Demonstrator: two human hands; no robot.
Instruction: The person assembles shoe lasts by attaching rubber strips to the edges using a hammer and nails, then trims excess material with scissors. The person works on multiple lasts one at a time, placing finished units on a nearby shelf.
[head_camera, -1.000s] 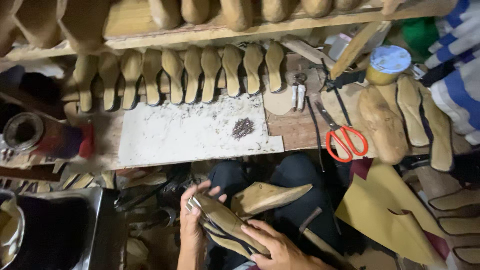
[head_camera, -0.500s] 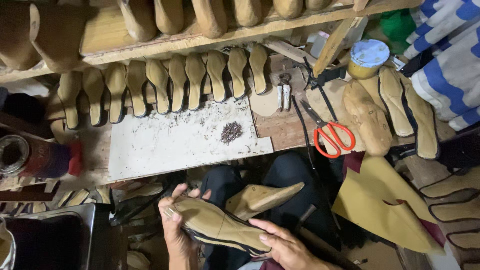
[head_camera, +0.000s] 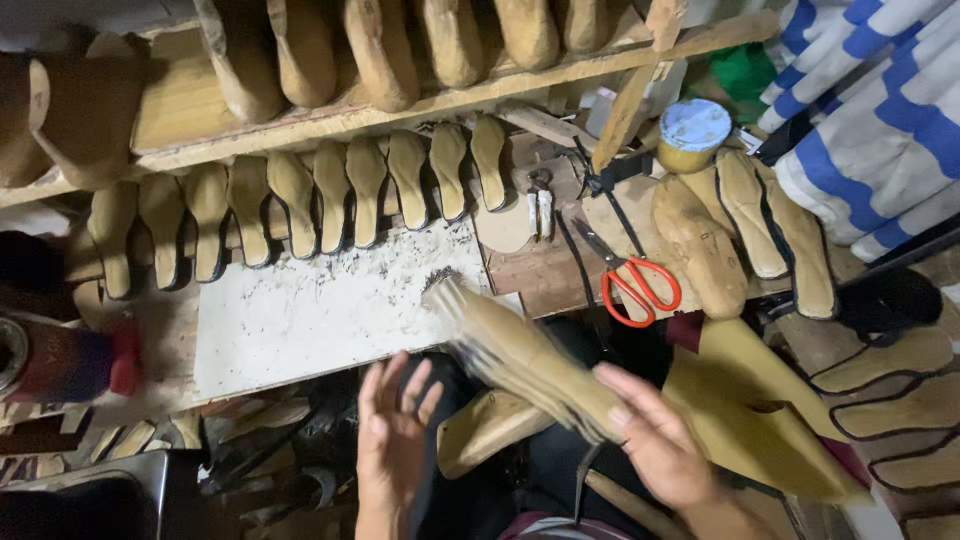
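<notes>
Head cam looks down at my bench. My right hand (head_camera: 655, 440) grips a tan shoe sole (head_camera: 520, 355) at its near end, fingers closed on it. It's blurry, so prob. moving, and its far end sticks out over the edge of the white board (head_camera: 300, 310). My left hand (head_camera: 392, 440) is open wide, fingers spread, holding nothing, just beside the sole but not touching. A wooden shoe form (head_camera: 485, 430) sits on my lap under the sole. Red scissors (head_camera: 640, 285) lie on the bench to the right, near a tin w/ a blue lid (head_camera: 692, 135). A row of soles (head_camera: 330, 195) stands at the back.

I think I'm mid-swing w/ the sole. Next I'd need the left hand to steady it.
</notes>
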